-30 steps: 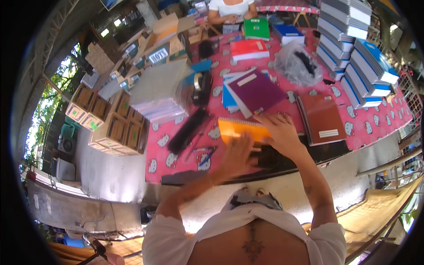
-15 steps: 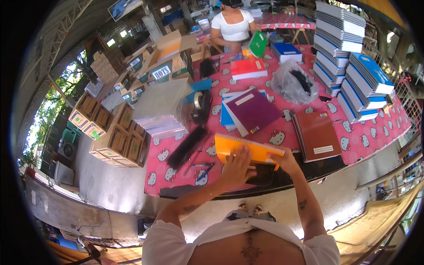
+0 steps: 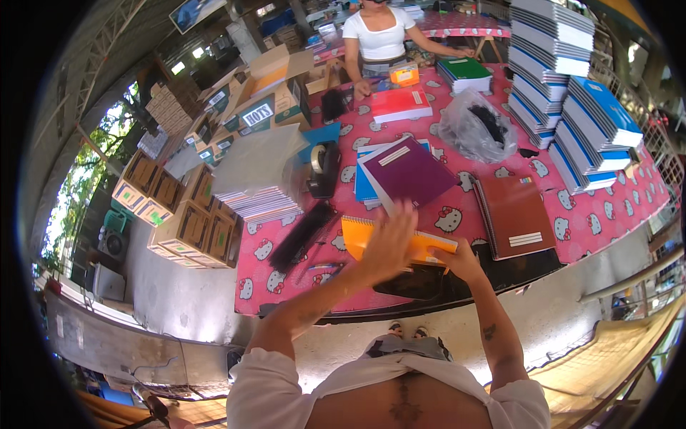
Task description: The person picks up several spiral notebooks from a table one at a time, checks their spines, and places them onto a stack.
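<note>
Fingers of left hand (image 3: 388,245) spread flat upon orange spiral notebook (image 3: 364,237); right hand (image 3: 459,259) closed on its near corner. Located at table (image 3: 457,214) front edge. Judged light, flexible; best gripped along edges.

Left hand (image 3: 389,243) blurred, covering middle of orange notebook (image 3: 357,239).

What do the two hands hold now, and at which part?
The right hand grips the orange spiral-bound notebook at its right near corner. The left hand lies flat on its cover, gripping nothing.
</note>
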The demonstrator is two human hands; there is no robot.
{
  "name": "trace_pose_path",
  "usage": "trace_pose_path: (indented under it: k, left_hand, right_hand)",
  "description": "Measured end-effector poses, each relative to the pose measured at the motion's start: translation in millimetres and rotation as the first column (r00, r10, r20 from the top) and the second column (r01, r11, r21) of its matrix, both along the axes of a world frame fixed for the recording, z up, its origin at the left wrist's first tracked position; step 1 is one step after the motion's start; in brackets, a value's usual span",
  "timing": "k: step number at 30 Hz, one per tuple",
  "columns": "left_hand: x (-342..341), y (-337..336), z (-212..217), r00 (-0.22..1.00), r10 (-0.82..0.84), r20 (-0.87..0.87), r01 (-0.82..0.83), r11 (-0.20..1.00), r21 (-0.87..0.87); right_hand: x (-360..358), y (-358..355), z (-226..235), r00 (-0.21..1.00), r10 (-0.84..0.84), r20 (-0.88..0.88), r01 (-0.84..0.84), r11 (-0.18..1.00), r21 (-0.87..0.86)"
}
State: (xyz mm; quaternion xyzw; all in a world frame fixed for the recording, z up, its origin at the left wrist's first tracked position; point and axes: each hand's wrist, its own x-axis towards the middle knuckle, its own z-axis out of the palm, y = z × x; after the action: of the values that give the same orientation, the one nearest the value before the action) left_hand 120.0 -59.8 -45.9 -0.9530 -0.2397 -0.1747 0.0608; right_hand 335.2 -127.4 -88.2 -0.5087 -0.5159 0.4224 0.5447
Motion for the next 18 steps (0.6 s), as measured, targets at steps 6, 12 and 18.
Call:
trace_pose_path:
  k: [6, 12, 18]
  left_hand:
    - [25, 22, 31, 0.983, 0.151, 0.103, -0.172, 0.958, 0.23]
    - [41, 27, 44, 1.0, 0.025, 0.014, -0.026, 0.994, 0.104]
    - [-6, 2, -101, 0.968, -0.236, 0.089, 0.186, 0.905, 0.382]
  right_hand:
    - [0, 2, 4, 1.0, 0.025, -0.01, -0.026, 0.997, -0.074]
    - [-7, -5, 8, 0.998, 0.034, -0.047, -0.034, 0.999, -0.008]
    - [-36, 1, 23, 0.99, 0.026, -0.139, 0.015, 0.958, 0.286]
